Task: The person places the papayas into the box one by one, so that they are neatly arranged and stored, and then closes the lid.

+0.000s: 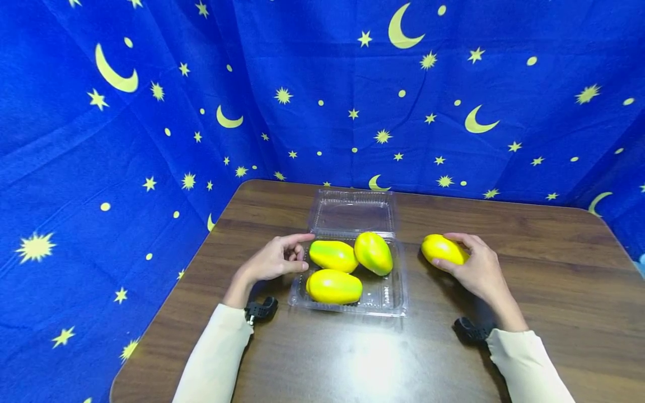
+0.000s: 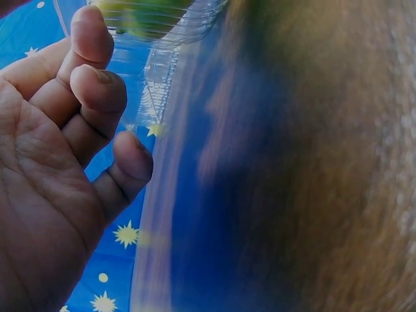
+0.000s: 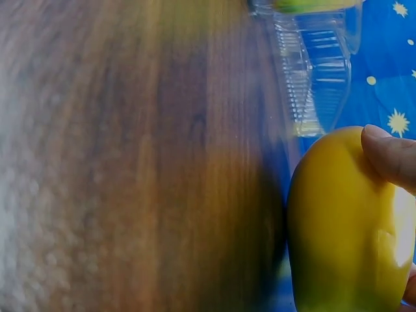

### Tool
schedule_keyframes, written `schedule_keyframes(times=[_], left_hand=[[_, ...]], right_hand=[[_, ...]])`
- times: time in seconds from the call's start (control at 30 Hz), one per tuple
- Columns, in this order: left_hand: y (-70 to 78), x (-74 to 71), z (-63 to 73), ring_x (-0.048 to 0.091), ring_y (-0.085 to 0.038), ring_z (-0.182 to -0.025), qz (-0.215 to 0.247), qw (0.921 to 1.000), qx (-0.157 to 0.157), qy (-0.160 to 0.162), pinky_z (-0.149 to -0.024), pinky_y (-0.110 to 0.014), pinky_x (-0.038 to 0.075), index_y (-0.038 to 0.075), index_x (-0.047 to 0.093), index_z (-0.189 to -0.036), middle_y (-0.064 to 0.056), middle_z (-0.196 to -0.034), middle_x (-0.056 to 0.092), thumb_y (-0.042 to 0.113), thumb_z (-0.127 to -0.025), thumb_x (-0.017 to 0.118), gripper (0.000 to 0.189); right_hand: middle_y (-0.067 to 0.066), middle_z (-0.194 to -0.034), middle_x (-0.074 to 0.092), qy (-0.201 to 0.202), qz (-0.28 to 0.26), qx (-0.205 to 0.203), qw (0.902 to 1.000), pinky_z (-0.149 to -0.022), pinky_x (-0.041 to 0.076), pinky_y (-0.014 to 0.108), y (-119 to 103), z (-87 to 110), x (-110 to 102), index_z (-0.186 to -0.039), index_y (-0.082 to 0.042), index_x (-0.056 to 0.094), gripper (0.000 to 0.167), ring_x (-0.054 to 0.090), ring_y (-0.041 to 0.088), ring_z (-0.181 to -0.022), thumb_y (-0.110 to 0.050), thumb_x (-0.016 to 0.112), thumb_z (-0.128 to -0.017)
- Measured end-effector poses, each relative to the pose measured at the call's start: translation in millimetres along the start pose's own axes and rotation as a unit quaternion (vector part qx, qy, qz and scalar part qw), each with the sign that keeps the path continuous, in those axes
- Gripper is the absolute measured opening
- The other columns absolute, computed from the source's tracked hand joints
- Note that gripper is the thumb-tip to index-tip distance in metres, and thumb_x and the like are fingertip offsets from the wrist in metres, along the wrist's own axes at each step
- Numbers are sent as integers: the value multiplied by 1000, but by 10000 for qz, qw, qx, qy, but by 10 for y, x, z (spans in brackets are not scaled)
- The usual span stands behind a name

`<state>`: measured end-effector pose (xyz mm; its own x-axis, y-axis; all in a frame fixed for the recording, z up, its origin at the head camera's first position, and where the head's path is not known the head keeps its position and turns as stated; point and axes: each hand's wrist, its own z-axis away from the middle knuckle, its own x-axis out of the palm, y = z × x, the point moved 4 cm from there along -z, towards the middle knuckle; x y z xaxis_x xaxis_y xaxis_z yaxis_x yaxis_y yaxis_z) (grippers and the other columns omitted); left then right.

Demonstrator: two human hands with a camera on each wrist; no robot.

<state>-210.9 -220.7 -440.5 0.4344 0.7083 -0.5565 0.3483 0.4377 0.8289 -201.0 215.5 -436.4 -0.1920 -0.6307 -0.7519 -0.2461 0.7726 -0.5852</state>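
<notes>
We see a bright blue cloth (image 1: 322, 56) hanging behind and to the left of a brown, wood-grained tabletop (image 1: 564, 280) with rounded far corners. Pale yellow moons (image 1: 396, 33), stars (image 1: 37, 247) and dots (image 1: 105, 206) pattern the softly creased fabric. Low in the head view, we notice a white glare (image 1: 375, 364) reflected on the glossy wood.

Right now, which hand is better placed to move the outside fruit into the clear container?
Probably the right hand: it grips the yellow fruit, right of the clear container. The left hand is at the container's left side, holding no fruit.
</notes>
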Motion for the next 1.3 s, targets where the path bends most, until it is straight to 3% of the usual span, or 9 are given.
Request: schedule_keyframes(times=[0.2,0.5,0.63,0.97,1.3], left_hand=[[-14,-1,-1,52,-16,-68,-53,10000,15,23,-61,-24,41,10,49,-148,-2,-82,64,16,-89,76,65],[11,-2,-12,52,-18,-69,-109,9999,49,8,-62,-24,40,12,50,-146,-3,-82,65,17,-89,76,64],[-14,-5,-10,52,-15,-68,-195,9998,55,24,-62,-24,41,12,50,-147,0,-82,65,17,-89,76,64],[-23,-8,-7,53,-15,-68,-209,9998,28,10,-62,-24,41,11,48,-148,0,-82,65,19,-89,75,65],[-11,-17,-2,53,-16,-68,-136,9999,29,7,-61,-24,42,11,48,-148,-1,-82,65,18,-89,75,65]], right_hand=[[25,-128,61,-24,49,-20,10000,-86,42,50,-25,-3,0,-128,-5,63,61,57,43,-114,-32,86,-79],[23,-127,63,-193,68,106,9997,-81,40,42,-15,16,-7,-128,-7,62,61,58,40,-111,-36,86,-79],[23,-128,62,-227,55,93,9997,-82,42,44,-22,12,3,-128,-7,62,61,58,40,-110,-37,85,-79],[22,-125,64,154,-44,-141,9998,-83,43,43,-147,-4,-68,-125,-5,64,60,59,39,-108,-29,89,-76],[15,-122,65,437,-329,-421,9976,-82,41,25,-404,-6,-160,-125,-9,65,61,60,30,-105,-26,91,-73]])
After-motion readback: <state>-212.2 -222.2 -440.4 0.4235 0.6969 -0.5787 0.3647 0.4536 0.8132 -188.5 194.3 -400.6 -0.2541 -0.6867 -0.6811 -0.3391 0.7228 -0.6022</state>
